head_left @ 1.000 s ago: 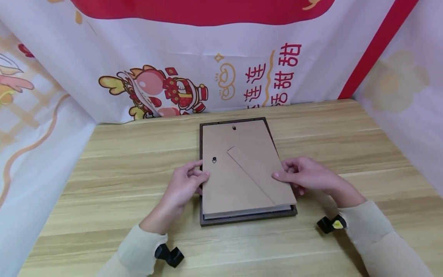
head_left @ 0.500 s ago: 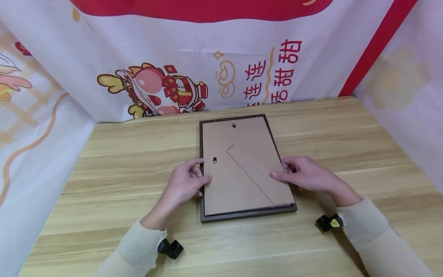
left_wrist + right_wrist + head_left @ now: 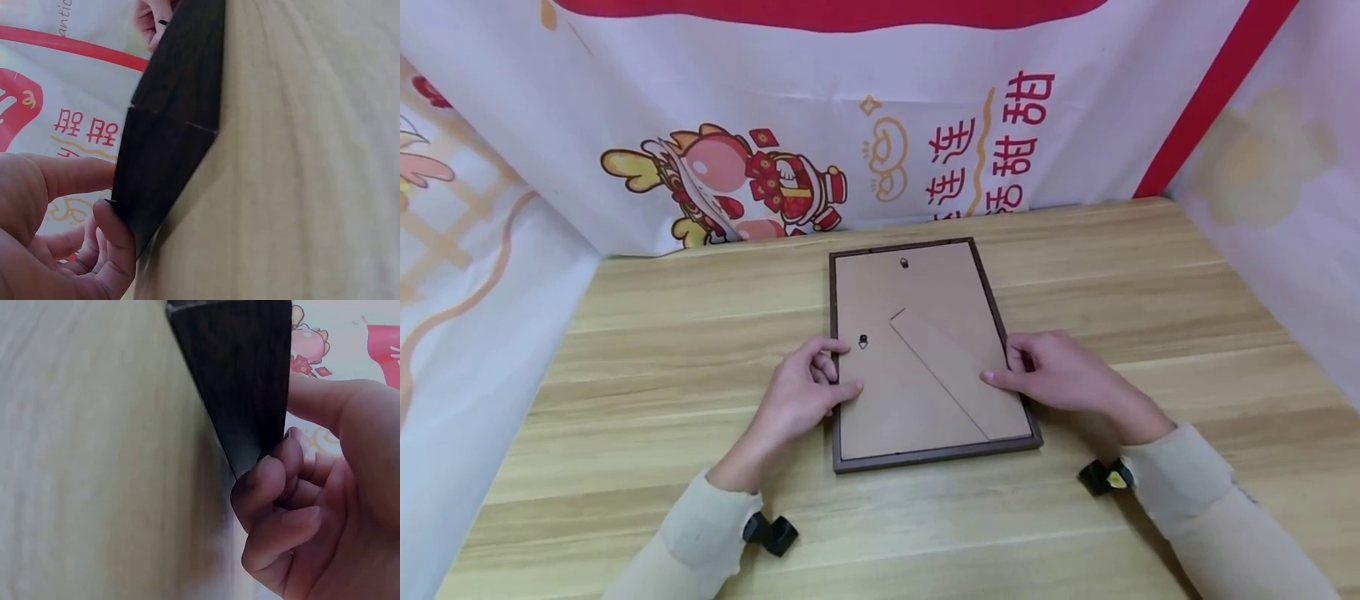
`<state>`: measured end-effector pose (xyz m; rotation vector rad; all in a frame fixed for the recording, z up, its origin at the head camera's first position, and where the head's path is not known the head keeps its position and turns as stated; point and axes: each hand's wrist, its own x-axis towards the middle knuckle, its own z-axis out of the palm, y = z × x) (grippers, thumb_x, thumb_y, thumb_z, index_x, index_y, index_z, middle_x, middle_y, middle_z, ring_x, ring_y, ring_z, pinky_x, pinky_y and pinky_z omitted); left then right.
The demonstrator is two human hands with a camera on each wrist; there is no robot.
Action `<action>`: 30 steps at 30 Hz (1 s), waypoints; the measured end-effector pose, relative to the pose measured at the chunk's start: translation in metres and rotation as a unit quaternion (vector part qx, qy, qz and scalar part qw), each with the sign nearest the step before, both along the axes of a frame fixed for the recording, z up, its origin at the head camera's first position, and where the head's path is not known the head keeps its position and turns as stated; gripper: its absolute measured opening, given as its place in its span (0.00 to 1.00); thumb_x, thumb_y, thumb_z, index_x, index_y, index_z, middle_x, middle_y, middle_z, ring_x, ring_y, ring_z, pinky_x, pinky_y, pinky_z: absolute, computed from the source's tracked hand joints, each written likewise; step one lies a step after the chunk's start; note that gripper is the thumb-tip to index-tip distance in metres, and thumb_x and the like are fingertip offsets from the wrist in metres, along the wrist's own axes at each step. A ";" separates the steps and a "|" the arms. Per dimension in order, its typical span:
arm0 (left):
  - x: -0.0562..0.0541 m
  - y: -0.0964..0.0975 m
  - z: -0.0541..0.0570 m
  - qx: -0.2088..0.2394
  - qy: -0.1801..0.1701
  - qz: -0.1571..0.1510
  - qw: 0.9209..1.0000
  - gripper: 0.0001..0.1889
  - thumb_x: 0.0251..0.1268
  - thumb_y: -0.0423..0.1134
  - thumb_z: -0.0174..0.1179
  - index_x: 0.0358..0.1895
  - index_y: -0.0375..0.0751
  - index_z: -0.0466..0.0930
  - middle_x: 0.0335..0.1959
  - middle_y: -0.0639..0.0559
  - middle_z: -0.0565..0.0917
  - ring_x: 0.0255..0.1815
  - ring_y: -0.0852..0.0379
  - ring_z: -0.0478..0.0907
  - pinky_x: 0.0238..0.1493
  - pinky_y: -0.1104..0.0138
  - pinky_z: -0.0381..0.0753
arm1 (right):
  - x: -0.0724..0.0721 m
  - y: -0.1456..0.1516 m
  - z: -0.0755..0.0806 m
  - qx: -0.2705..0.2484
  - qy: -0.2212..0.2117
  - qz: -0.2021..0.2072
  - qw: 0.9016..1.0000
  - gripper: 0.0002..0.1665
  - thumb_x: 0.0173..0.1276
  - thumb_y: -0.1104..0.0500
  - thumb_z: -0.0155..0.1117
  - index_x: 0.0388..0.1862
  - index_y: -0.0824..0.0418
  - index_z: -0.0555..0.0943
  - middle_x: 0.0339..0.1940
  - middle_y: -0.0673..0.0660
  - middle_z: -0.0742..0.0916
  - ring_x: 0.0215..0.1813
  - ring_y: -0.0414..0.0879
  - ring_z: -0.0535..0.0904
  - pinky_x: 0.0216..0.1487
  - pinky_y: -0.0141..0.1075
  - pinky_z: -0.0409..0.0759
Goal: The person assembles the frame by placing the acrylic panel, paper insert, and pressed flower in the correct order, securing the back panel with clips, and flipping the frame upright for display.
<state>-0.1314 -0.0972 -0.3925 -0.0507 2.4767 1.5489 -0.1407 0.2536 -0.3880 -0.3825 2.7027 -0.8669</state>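
A dark picture frame (image 3: 938,456) lies face down on the wooden table, its brown backing board (image 3: 880,408) set within the rim. A diagonal easel flap (image 3: 951,367) and two small black hangers (image 3: 862,341) show on the board. My left hand (image 3: 799,387) holds the frame's left side, thumb and index tip on the board, other fingers curled against the dark side wall (image 3: 165,144). On the opposite side my right hand (image 3: 1063,372) grips the edge, thumb flat on the board. Its remaining fingers curl beside the frame's outer wall (image 3: 247,369).
The wooden table (image 3: 685,333) runs around the frame on all sides. Behind it hangs a white cloth (image 3: 760,75) printed with red characters and a cartoon figure; more cloth (image 3: 1285,250) closes off both sides. A black wrist camera (image 3: 771,533) sits at each sleeve.
The backing board, earlier raised above the rim at its near end, has sunk down level inside the frame. Both hands have kept to the sides, thumbs slightly further inward.
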 end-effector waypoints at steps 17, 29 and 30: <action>0.000 0.000 -0.003 -0.021 -0.021 0.010 1.000 0.29 0.62 0.32 0.77 0.65 0.51 0.80 0.37 0.51 0.73 0.34 0.54 0.71 0.27 0.70 0.75 | 0.010 -0.006 0.021 0.033 0.022 0.032 0.999 0.16 0.71 0.43 0.76 0.34 0.51 0.83 0.24 0.47 0.81 0.28 0.43 0.73 0.27 0.34 0.68; 0.004 0.003 0.001 -0.097 0.034 -0.030 0.994 0.31 0.63 0.37 0.76 0.69 0.49 0.79 0.54 0.43 0.74 0.54 0.47 0.73 0.53 0.59 0.79 | -0.005 0.015 0.008 -0.135 -0.157 0.038 0.978 0.13 0.80 0.52 0.67 0.44 0.62 0.83 0.26 0.55 0.80 0.26 0.46 0.77 0.27 0.34 0.79; 0.005 0.006 0.002 -0.112 0.048 -0.038 0.992 0.32 0.62 0.37 0.77 0.70 0.48 0.78 0.59 0.42 0.72 0.59 0.45 0.72 0.58 0.55 0.80 | -0.006 0.017 0.007 -0.140 -0.164 0.037 0.976 0.14 0.81 0.51 0.66 0.45 0.62 0.83 0.26 0.55 0.80 0.26 0.47 0.77 0.27 0.35 0.79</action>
